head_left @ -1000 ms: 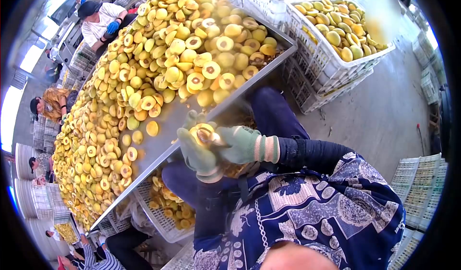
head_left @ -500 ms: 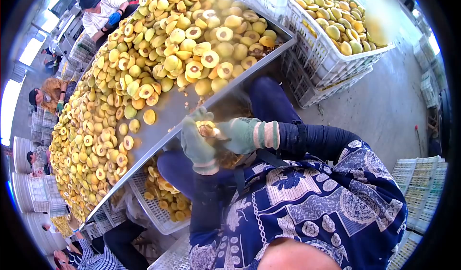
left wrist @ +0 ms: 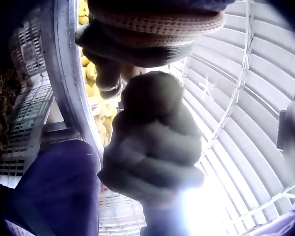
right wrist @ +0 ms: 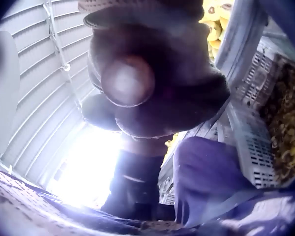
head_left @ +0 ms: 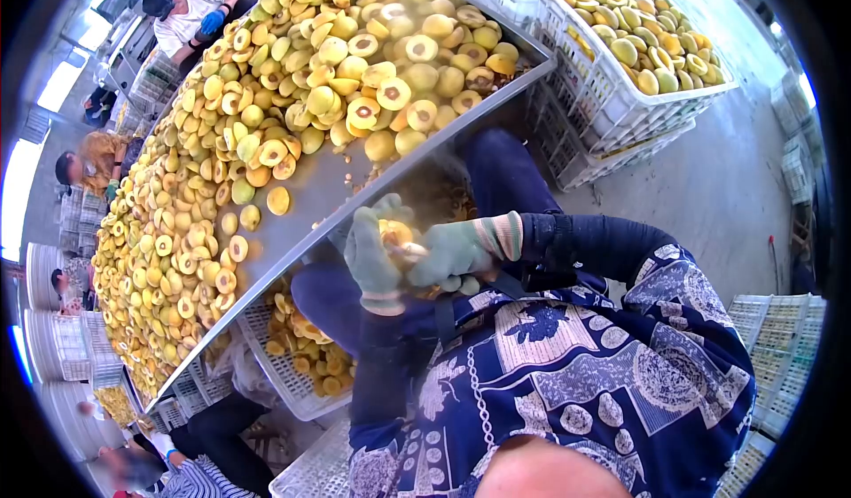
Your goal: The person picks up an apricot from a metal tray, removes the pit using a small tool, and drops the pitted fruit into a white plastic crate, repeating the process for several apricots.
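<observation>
My gloved left hand [head_left: 377, 254] grips a yellow peach half [head_left: 396, 232] just off the near edge of a metal table [head_left: 292, 263]. In my gloved right hand [head_left: 454, 252] is a small hand tool with a pale tip [head_left: 413, 250] against the fruit. The round butt of the tool's handle [right wrist: 128, 81] sticks out of the right fist in the right wrist view; its working end is mostly hidden. Halved peaches [head_left: 266, 152], several showing brown centres, lie heaped on the table beyond the hands.
A white crate [head_left: 651, 99] full of peach halves sits on another at the right. Below the table edge stands a second crate [head_left: 297, 396] with fruit pieces. Stacked crates [head_left: 771, 338] stand at lower right. Several people sit around the table, one in a white shirt [head_left: 191, 19].
Both hands stay together around the peach half. The right hand has turned at the wrist, its cuff tilting up and its lower fingers coming into view. The head view has shifted slightly.
</observation>
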